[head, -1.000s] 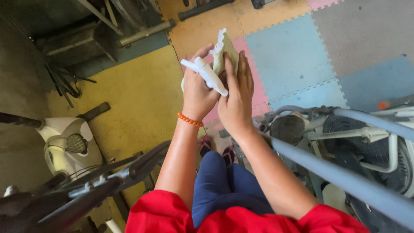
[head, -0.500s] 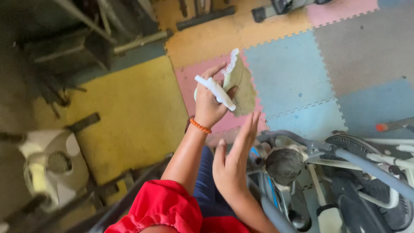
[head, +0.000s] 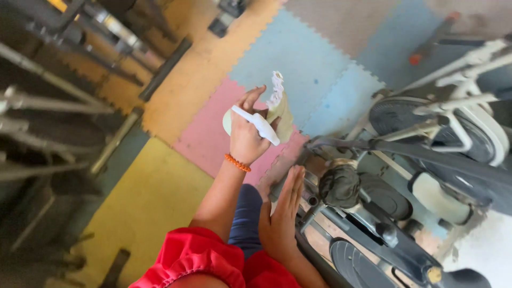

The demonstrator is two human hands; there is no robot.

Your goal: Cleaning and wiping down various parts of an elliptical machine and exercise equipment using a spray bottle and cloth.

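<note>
Head view, looking down at the floor mats: the left hand (head: 246,140) is raised in the middle of the frame, with an orange bead bracelet (head: 237,162) on its wrist. Its fingers are clenched around a white spray bottle (head: 255,121), whose long white trigger part lies across the back of the fingers and points to the lower right. The same hand also pinches a crumpled piece of cloth (head: 281,109), pale white at its top edge and olive-brown lower down, which stands up just to the right of the bottle and touches it.

Below it, at lower centre, the right hand (head: 280,224) is flat and released, the fingers stretched together and pointing up. It holds nothing; it is just beside the grey frame of an exercise bike (head: 421,154), which fills the right side of the frame. I cannot tell if the palm touches the frame.

Red sleeves (head: 200,261) show at the bottom edge. The foam floor mats (head: 176,112) are yellow, pink, orange and blue. Dark metal bars (head: 64,101) lie at the upper left.
</note>
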